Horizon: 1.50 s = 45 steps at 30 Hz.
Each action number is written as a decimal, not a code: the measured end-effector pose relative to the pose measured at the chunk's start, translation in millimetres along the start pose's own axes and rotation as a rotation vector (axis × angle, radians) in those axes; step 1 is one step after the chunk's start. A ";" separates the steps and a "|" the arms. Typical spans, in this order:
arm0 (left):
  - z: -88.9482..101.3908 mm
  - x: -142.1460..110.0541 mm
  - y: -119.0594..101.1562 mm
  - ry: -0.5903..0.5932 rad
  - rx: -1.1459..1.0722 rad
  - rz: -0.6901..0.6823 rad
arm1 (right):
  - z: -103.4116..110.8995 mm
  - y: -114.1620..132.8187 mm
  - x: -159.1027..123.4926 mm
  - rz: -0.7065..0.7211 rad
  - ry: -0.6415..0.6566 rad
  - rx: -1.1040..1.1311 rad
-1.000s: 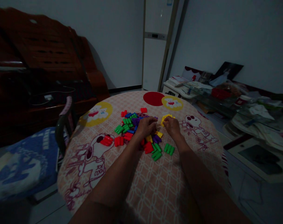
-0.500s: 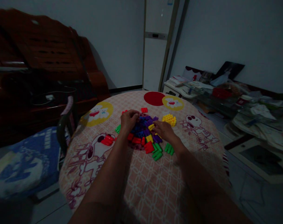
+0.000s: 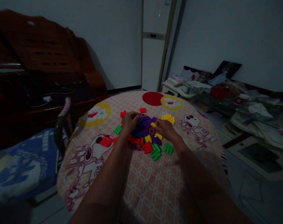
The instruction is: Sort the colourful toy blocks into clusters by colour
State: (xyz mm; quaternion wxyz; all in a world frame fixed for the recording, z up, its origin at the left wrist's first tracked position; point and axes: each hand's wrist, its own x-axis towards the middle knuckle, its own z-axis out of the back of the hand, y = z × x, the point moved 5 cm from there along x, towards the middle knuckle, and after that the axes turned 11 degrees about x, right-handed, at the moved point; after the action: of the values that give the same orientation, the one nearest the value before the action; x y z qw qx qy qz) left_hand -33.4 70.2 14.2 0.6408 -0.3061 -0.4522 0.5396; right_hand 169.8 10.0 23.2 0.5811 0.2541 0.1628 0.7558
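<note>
My right hand (image 3: 165,128) pinches a yellow toy building block (image 3: 153,124) at the right side of a block pile. At the pile's left, my left hand (image 3: 130,121) has its thumb and fingers drawn together; what they hold, if anything, is hidden. Between the hands lie purple blocks (image 3: 147,125) and dark blue blocks (image 3: 139,134). Nearer to me are a red block (image 3: 148,147) and green blocks (image 3: 156,155). Just beyond my right hand sits a group of yellow blocks (image 3: 168,118) set close together. Another green group (image 3: 168,148) lies below my right wrist.
Red blocks (image 3: 106,141) lie apart on the left of the round table with its patterned cloth (image 3: 146,180). A chair with a blue cover (image 3: 45,149) stands at the left. A cluttered glass-topped stand (image 3: 205,93) is at the right, a wooden sofa (image 3: 50,59) behind.
The view has shifted slightly. My right hand stays on the yellow block, which now shows less beyond the fingertips. My left hand has barely moved.
</note>
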 end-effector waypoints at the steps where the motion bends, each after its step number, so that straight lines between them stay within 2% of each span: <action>1: -0.1 0.3 0.0 -0.001 -0.007 0.005 | 8.9 -3.9 1.3 -0.010 -0.056 0.066; 6: 1.6 0.3 -2.1 -0.014 -0.025 0.018 | 54.4 -34.2 1.2 -0.092 -0.268 0.279; 9: 2.7 -0.4 -3.2 -0.015 -0.017 0.014 | 72.1 -47.9 -4.0 -0.122 -0.300 0.198; 12: 2.9 -0.5 -2.2 -0.017 -0.016 0.008 | 79.6 -52.7 -8.6 -0.114 -0.278 0.072; 15: 1.8 0.1 -0.5 -0.013 -0.027 0.001 | 79.1 -53.7 -9.7 -0.125 -0.236 0.120; 20: 0.0 1.2 2.2 -0.003 -0.021 0.005 | 73.7 -54.7 -8.2 -0.169 -0.244 0.289; 23: -1.0 1.6 2.8 0.010 -0.010 0.005 | 67.5 -56.6 -7.4 -0.159 -0.215 0.301; 34: -1.8 -1.4 -1.0 0.033 -0.033 0.013 | 49.1 -43.5 -7.1 -0.147 0.027 -0.329; 40: -0.4 -1.5 -2.6 0.030 -0.015 0.000 | 44.9 -38.0 -9.0 -0.184 0.008 -0.407; 43: 0.1 -1.5 -2.3 0.024 -0.002 -0.002 | 51.8 -29.8 -9.0 -0.174 -0.023 -0.373; 45: -0.4 -1.5 -2.5 0.029 -0.003 -0.004 | 53.0 -19.6 -8.6 -0.139 0.005 -0.317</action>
State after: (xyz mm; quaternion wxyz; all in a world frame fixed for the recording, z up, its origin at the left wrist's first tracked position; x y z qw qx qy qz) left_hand -32.1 68.2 15.9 0.6479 -0.3140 -0.4441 0.5333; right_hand 217.5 4.5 54.3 0.6644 0.1453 0.0602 0.7306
